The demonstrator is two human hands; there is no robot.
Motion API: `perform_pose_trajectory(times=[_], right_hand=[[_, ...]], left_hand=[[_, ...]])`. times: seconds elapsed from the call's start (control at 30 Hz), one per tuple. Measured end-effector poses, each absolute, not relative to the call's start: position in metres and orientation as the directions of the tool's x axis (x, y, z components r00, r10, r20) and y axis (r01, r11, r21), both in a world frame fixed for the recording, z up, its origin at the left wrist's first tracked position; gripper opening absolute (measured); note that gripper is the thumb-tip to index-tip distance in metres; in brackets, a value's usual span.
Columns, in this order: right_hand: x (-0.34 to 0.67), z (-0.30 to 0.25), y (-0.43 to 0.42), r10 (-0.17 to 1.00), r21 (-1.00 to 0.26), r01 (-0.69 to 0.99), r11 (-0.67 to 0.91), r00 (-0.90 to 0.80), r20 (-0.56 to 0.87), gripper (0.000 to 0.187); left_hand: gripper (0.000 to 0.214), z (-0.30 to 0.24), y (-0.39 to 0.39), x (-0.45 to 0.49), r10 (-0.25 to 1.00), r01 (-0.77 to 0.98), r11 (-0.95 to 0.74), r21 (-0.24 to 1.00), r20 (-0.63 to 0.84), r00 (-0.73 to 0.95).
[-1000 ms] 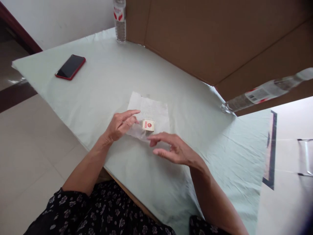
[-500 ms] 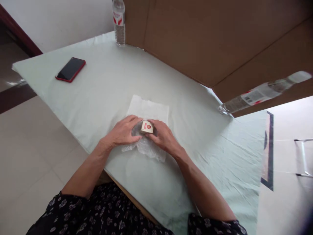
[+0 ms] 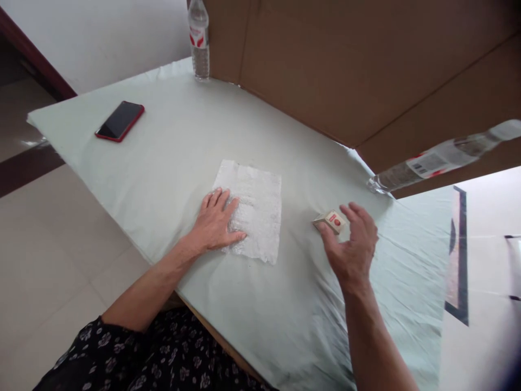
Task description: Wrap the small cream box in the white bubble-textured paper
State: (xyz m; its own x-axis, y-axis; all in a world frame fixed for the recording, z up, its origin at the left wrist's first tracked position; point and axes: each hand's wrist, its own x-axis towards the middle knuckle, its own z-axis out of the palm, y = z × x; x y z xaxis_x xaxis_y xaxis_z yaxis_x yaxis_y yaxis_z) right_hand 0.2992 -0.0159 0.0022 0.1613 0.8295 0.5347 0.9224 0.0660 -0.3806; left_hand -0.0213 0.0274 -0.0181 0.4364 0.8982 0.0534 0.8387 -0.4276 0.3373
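Observation:
A sheet of bubble wrap (image 3: 257, 214) lies spread out on the cloth-covered table. My left hand (image 3: 214, 220) rests flat over its left side, fingers stretched apart. To the right of the sheet is a small cream-coloured box (image 3: 332, 221) with red print on it, sitting at an angle on the cloth. My right hand (image 3: 353, 244) is around the near side of this box, thumb and fingers wide apart. The thumb overlaps the box in view; whether it touches, I cannot tell.
A phone (image 3: 120, 120) in a red case lies at the far left of the table. One water bottle (image 3: 199, 43) stands at the back, another bottle (image 3: 443, 157) at the right. Large brown cardboard panels (image 3: 325, 70) rise along the back edge. Pale green cloth (image 3: 163, 136) covers the table.
The box has moved from the bubble wrap to the right, and my right hand has opened around it. My left hand has flattened onto the bubble wrap, which now lies more spread out.

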Motion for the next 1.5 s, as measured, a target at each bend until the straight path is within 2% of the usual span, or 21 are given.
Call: perform_pose_trajectory(times=[0.1,0.17,0.3,0.43,0.5,0.57,0.63,0.7,0.77,0.83,0.9,1.0,1.1,1.27,1.4,1.5], right_hand=[[0.246,0.010,-0.012,0.848,-0.348,0.876,0.334,-0.119,0.516,0.038],[0.215,0.008,-0.004,0.863,-0.339,0.826,0.449,-0.303,0.405,0.043],[0.194,-0.011,0.011,0.870,-0.347,0.799,0.491,-0.465,0.160,0.060],[0.208,-0.026,0.016,0.832,-0.383,0.745,0.545,-0.535,0.143,0.062],[0.216,-0.026,0.016,0.822,-0.404,0.719,0.566,-0.530,0.209,0.056],[0.228,-0.021,0.017,0.842,-0.405,0.740,0.537,-0.442,0.310,0.043],[0.246,-0.012,0.017,0.868,-0.394,0.807,0.439,-0.268,0.417,0.033],[0.273,-0.003,0.016,0.873,-0.388,0.876,0.288,-0.074,0.482,0.037],[0.303,0.000,0.012,0.888,-0.388,0.916,0.103,0.091,0.451,0.057],[0.328,-0.004,0.006,0.934,-0.397,0.913,-0.094,0.220,0.283,0.076],[0.341,-0.012,-0.001,0.949,-0.407,0.895,-0.182,0.268,0.166,0.077],[0.331,-0.017,-0.009,0.931,-0.478,0.860,-0.176,0.303,0.202,0.064],[0.296,-0.004,-0.010,0.933,-0.571,0.820,-0.042,0.237,0.272,0.061],[0.224,0.020,0.016,0.924,-0.549,0.754,0.361,-0.211,0.318,0.051],[0.189,0.004,0.044,0.899,-0.518,0.736,0.435,-0.383,0.212,0.054],[0.184,-0.015,0.052,0.904,-0.529,0.739,0.417,-0.398,0.157,0.058]], left_hand=[[0.091,-0.019,0.026,-0.017,0.910,0.857,-0.408,0.315,0.072,0.408],[0.093,-0.019,0.026,-0.017,0.913,0.862,-0.404,0.306,0.076,0.401],[0.095,-0.017,0.027,-0.020,0.910,0.863,-0.406,0.300,0.053,0.410],[0.093,-0.011,0.030,-0.026,0.906,0.857,-0.402,0.323,0.006,0.423],[0.087,-0.009,0.031,-0.029,0.908,0.851,-0.389,0.352,-0.011,0.420],[0.082,-0.008,0.033,-0.031,0.908,0.846,-0.377,0.377,-0.030,0.417],[0.081,-0.007,0.034,-0.033,0.904,0.839,-0.376,0.393,-0.044,0.426],[0.084,-0.008,0.035,-0.033,0.901,0.833,-0.378,0.403,-0.049,0.432],[0.085,-0.007,0.035,-0.033,0.902,0.832,-0.373,0.410,-0.052,0.429],[0.087,-0.007,0.035,-0.033,0.903,0.836,-0.363,0.411,-0.065,0.424],[0.090,-0.006,0.036,-0.033,0.903,0.838,-0.358,0.411,-0.077,0.423],[0.091,-0.006,0.036,-0.033,0.903,0.837,-0.362,0.411,-0.069,0.425],[0.095,-0.007,0.035,-0.033,0.903,0.834,-0.364,0.414,-0.063,0.425],[0.101,-0.009,0.035,-0.033,0.904,0.820,-0.371,0.437,-0.032,0.426],[0.105,-0.009,0.036,-0.032,0.909,0.830,-0.354,0.431,-0.050,0.414],[0.103,-0.008,0.036,-0.032,0.907,0.827,-0.357,0.434,-0.049,0.418]])
